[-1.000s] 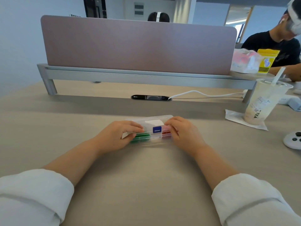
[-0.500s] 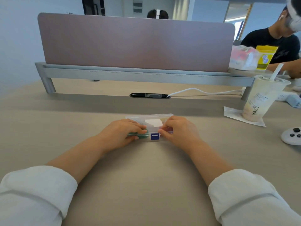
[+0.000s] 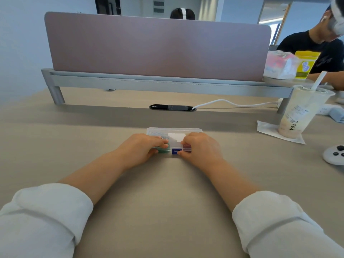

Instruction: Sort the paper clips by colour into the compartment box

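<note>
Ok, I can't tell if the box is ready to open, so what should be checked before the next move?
1. The box lies flat on the table: ok.
2. The left hand holds its left end: ok.
3. The right hand holds its right end: ok.
4. The blue latch shows between the hands: ok.
5. The lid is latched: cannot tell.
6. The cup stands apart from the box, far right: ok.

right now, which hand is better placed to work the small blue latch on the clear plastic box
Right, probably: the right hand pinches the clear plastic compartment box right beside its small blue latch, while the left hand grips the green end, farther off.
</note>
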The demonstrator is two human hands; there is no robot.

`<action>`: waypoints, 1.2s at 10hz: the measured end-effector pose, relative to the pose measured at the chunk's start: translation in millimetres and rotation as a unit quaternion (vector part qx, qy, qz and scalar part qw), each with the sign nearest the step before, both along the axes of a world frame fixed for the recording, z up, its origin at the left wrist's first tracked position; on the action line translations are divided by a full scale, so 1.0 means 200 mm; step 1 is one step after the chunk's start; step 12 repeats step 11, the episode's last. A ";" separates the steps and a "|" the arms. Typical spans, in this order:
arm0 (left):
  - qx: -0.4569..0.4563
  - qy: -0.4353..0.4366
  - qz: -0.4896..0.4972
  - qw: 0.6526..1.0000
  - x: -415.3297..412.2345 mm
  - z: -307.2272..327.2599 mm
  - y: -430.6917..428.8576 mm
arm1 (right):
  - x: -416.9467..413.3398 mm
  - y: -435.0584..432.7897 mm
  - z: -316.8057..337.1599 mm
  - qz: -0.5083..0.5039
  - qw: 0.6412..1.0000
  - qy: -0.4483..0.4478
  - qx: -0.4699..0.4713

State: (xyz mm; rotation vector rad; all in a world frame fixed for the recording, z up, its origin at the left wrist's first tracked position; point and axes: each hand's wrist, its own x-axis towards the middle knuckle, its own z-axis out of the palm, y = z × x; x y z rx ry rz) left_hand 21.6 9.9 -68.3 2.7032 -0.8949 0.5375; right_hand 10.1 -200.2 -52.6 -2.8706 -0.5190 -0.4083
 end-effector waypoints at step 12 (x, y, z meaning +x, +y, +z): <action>0.103 0.193 0.157 0.963 0.47 0.03 -0.12 | 0.54 -0.04 -0.08 -0.043 0.992 0.109 -0.037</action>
